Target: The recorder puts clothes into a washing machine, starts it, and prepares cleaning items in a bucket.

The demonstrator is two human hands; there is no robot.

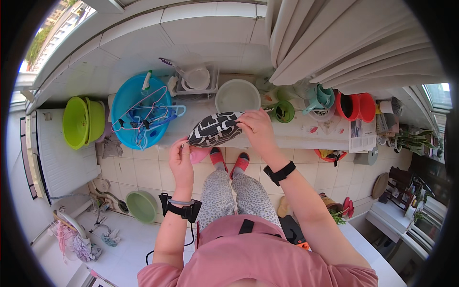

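Stretched between my hands in front of me is a black cloth item (215,129) with a bold white letter print; its exact kind is unclear. My left hand (180,158) pinches its lower left end. At the upper right end, my right hand (257,125) grips it between thumb and fingers. The cloth hangs above the near edge of a low white ledge (296,136), just in front of a round whitish basin (237,95). Below it, close to my left hand, a pink thing (200,154) shows in part.
On the ledge, a blue tub (125,125) holds several hangers (165,115). Green basins (76,123) stand at the left beside a white washing machine (64,153). Red pots (348,106) and a green container (284,112) are to the right. A pale green basin (141,207) sits on the floor.
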